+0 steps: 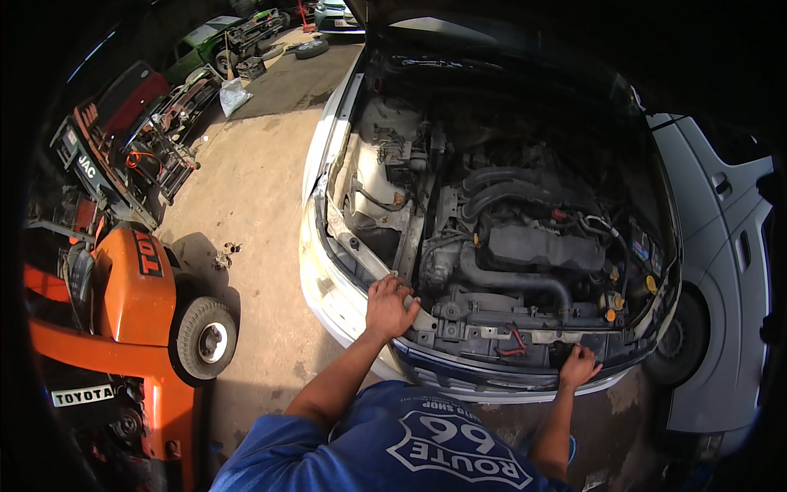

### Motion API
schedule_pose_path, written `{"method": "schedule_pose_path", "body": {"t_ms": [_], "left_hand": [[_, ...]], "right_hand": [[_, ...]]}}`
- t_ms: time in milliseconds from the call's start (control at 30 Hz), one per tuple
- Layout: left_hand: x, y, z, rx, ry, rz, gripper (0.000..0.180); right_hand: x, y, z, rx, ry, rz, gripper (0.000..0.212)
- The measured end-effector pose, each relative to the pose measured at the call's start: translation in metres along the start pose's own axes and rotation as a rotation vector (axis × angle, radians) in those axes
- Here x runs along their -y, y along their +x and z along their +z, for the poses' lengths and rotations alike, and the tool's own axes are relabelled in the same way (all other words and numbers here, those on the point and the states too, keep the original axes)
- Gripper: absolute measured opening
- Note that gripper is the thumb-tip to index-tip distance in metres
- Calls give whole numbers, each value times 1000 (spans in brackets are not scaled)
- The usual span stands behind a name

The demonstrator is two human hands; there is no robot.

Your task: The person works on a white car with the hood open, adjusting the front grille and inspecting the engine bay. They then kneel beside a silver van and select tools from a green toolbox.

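Observation:
I stand at the front of a white car (pixel 315 271) whose engine bay lies open before me. My left hand (pixel 389 309) rests on the front left part of the bay's frame, fingers over the edge and thumb apart, holding nothing. My right hand (pixel 579 367) is at the front panel (pixel 533 338), right of a red latch lever (pixel 515 342). Its fingers are curled down, and what they grip, if anything, is hidden. Behind the panel sits the engine (pixel 541 248) with black intake pipes (pixel 508 189). Yellow caps (pixel 611 314) and a battery (pixel 645 248) are at the right.
The raised hood (pixel 492 49) is dark above the bay. An orange forklift (pixel 135 287) with a thick tyre (pixel 206 339) stands at the left on concrete (pixel 238 176). A silver vehicle (pixel 709 213) is close by on the right. Vehicle parts (pixel 123 156) and a white bag (pixel 234 97) lie farther back.

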State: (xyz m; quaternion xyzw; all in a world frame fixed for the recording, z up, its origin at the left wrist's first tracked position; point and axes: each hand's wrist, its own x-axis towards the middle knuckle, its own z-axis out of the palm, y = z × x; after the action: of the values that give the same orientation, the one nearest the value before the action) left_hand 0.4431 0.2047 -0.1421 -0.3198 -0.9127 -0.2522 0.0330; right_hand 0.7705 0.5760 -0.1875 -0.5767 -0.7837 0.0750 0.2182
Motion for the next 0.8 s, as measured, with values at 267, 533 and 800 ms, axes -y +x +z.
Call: {"method": "schedule_pose_path", "body": {"t_ms": [267,533,800], "left_hand": [[-1,1,-2,90,13,-40,41],[0,1,0,95,11,-50,42],[-1,2,-2,109,28,-58,43]], "right_hand": [[4,-2,-3,2,-24,9,29],[4,-1,-3,-15,-3,5,26],[6,-2,-4,-18,4,9,26]]}}
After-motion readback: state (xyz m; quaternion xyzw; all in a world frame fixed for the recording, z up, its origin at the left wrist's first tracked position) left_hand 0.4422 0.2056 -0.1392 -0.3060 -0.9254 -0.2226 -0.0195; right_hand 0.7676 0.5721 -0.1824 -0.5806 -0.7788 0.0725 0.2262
